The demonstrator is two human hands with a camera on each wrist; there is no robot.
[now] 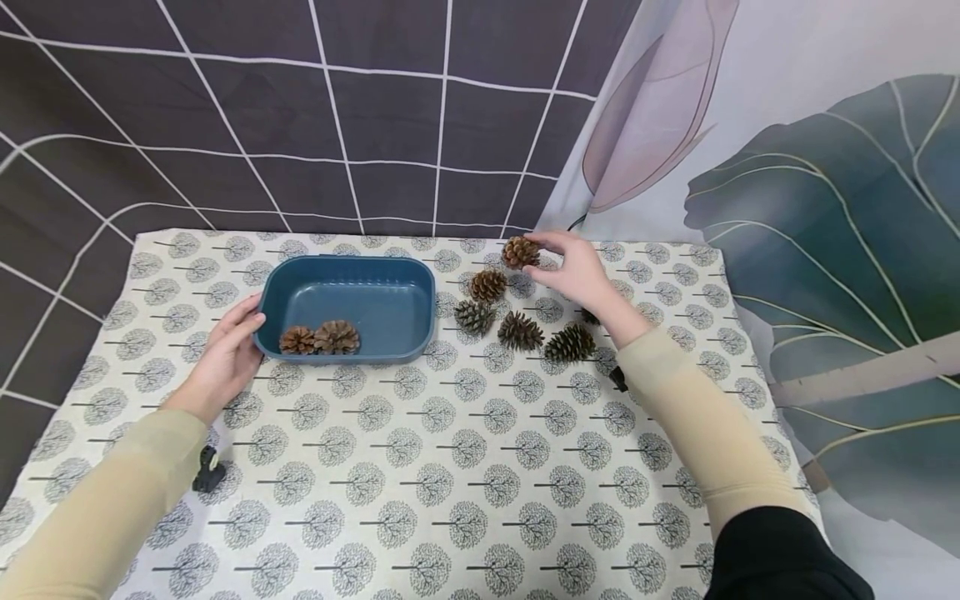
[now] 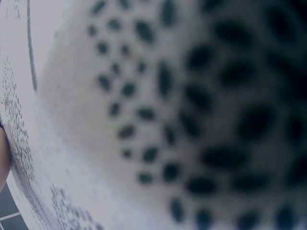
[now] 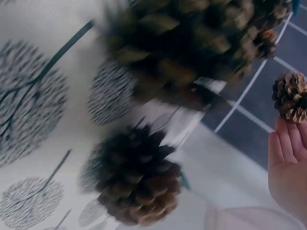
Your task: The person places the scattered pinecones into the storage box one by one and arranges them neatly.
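Dark brown, one pine cone (image 1: 590,317) is mostly hiding behind the right sleeve (image 1: 697,417). The right hand (image 1: 576,271) is pinching a warm-brown cone (image 1: 521,252) between thumb and fingers, just right of the blue tray (image 1: 390,308). The left hand (image 1: 231,354) is touching the tray's left end; whether it is gripping, I cannot tell. Two tray cones (image 1: 337,337) are lying inside; four loose cones (image 1: 521,331) are showing plainly on the cloth (image 1: 450,471).

Wide lane along the near side, crowd on the right!
Plain run across the tablecloth (image 1: 420,500) below the blue tray (image 1: 393,312); inside, two pinecones (image 1: 337,337) block the near-left corner, the left hand (image 1: 228,354) bars the left end, loose pinecones (image 1: 520,331) clog the ground toward the right hand (image 1: 573,271); by its forearm (image 1: 675,383), half-hidden, probably one more.
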